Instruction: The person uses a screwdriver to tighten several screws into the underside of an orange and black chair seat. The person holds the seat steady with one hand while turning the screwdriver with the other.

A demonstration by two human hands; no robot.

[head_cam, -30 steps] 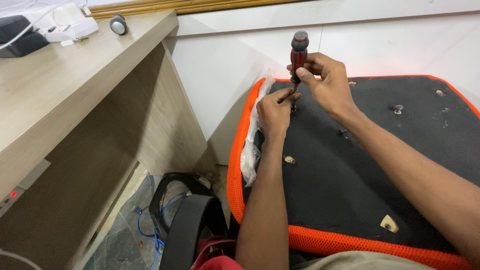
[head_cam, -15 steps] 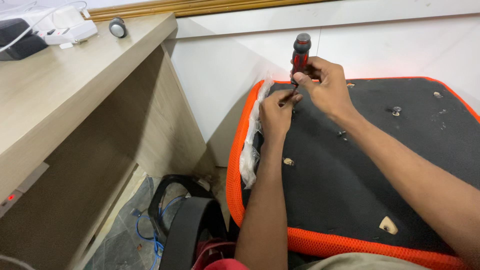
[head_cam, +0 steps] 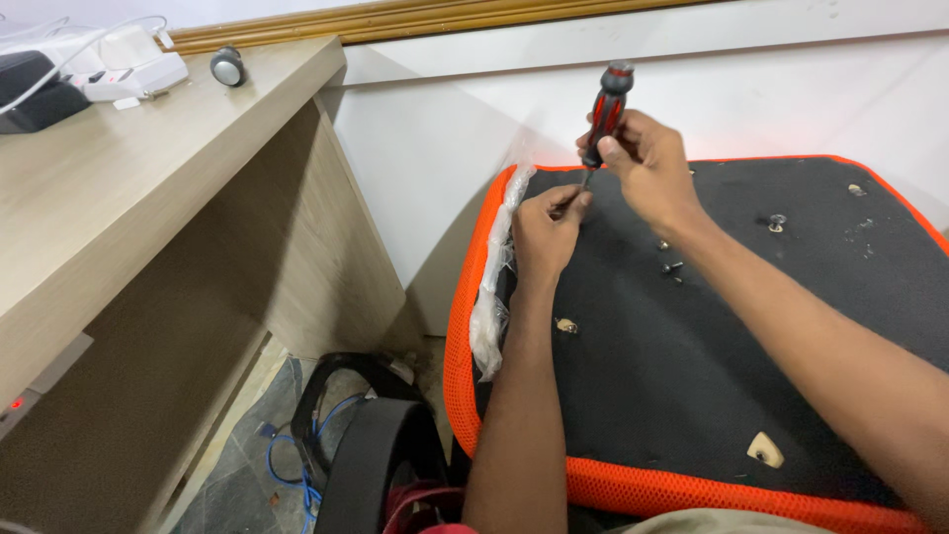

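Observation:
My right hand (head_cam: 647, 168) grips a red and black screwdriver (head_cam: 605, 109) by the handle, tilted a little to the right, tip down on the black underside of an upturned seat cushion (head_cam: 692, 336) with an orange mesh rim. My left hand (head_cam: 542, 229) pinches the thin shaft near the tip, at the cushion's far left corner. The screw under the tip is hidden by my fingers. Loose screws (head_cam: 672, 267) lie on the black fabric just right of my hands.
A wooden desk (head_cam: 109, 188) stands at the left with a white power strip (head_cam: 133, 74) and a caster wheel (head_cam: 228, 66). Crumpled clear plastic (head_cam: 491, 297) hangs on the cushion's left edge. Black chair parts (head_cam: 371, 445) and blue cable (head_cam: 297, 460) lie on the floor below.
The screwdriver has tilted from upright to leaning right, and my right hand has shifted slightly right on the handle. My left hand stays at the shaft tip.

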